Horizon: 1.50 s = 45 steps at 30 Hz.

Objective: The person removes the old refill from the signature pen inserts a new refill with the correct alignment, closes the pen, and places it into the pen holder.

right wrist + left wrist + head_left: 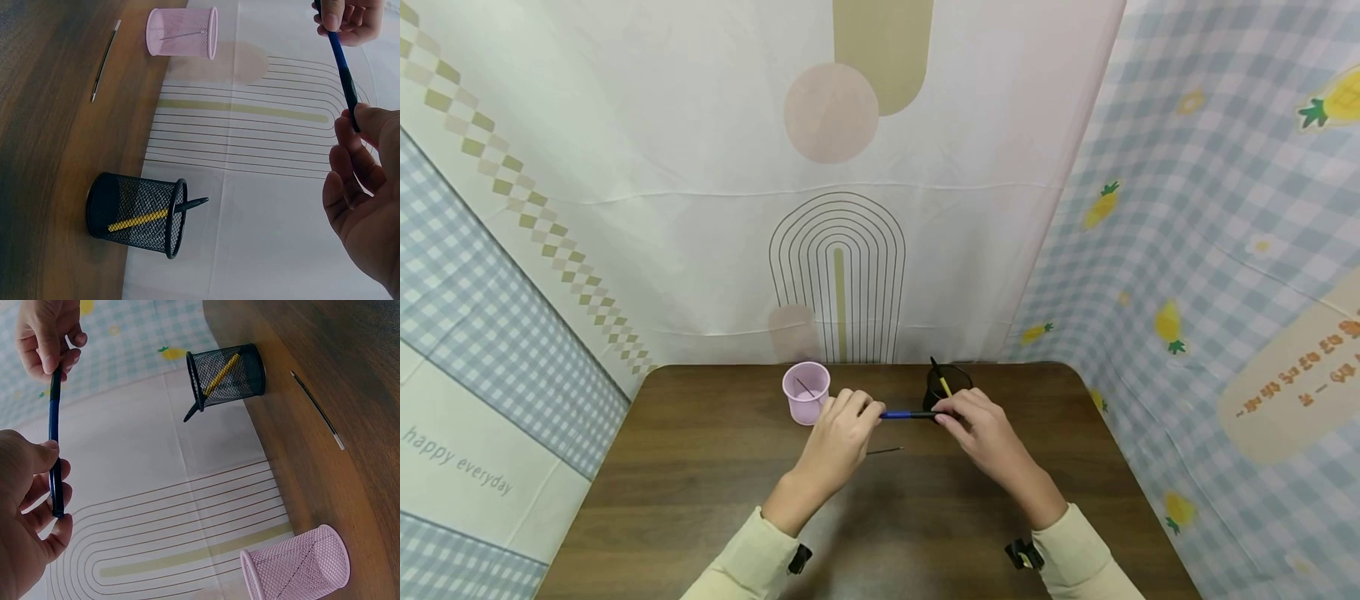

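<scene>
Both hands hold a blue pen (901,415) with a dark grip section, level above the table. My left hand (842,437) curls its fingers and thumb around the blue end. The dark end is pinched between thumb and fingertips of my right hand (981,427). On the wood below lies a thin pen refill (317,410), dark with a pale end. A black mesh cup (134,209) stands behind the right hand with a yellow and black pen (140,220) leaning in it. Beyond the left hand stands a pink mesh cup (806,407) with a thin dark stick, perhaps a refill (805,387), inside.
The brown wooden table (700,500) ends at a white patterned cloth (700,250) hanging behind it. Blue checked cloths (1150,208) hang at both sides. Both cups stand near the table's back edge.
</scene>
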Available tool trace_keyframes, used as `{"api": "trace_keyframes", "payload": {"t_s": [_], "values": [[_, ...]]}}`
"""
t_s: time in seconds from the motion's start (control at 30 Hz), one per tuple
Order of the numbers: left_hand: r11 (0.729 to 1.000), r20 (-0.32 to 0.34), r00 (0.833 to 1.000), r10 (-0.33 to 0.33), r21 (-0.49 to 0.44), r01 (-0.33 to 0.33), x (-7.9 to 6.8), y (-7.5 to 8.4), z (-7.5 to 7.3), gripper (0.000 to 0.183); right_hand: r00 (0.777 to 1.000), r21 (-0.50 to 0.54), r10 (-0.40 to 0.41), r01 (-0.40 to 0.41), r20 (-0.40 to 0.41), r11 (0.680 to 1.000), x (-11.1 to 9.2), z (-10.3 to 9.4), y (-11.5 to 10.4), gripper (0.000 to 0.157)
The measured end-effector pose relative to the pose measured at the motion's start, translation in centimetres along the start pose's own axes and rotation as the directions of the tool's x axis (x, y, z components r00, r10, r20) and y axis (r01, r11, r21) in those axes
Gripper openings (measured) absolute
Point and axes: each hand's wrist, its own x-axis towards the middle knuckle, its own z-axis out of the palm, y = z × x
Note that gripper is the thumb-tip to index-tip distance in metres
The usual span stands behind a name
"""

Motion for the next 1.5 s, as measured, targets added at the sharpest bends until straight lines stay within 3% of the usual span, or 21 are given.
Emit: {"api": "trace_keyframes", "payload": {"t_s": [0.3, 0.63, 1.5], "values": [[1.0, -0.02, 1.0, -0.009, -0.015, 0.009, -0.09, -0.01, 0.13, 0.012, 0.997, 0.002, 0.054, -0.055, 0.059, 0.999, -0.08, -0.4, -0.2, 0.021], [0.998, -0.008, 0.999, -0.031, -0.062, 0.03, -0.22, -0.09, 0.15, 0.014, 1.0, 0.016, -0.009, 0.009, 0.009, 1.0, 0.12, -0.38, -0.22, 0.024], [0.975, -0.009, 0.995, -0.095, -0.204, 0.092, -0.27, -0.12, 0.1, 0.013, 1.0, 0.003, -0.019, 0.019, -0.011, 1.0, 0.15, -0.13, -0.01, 0.018]]}}
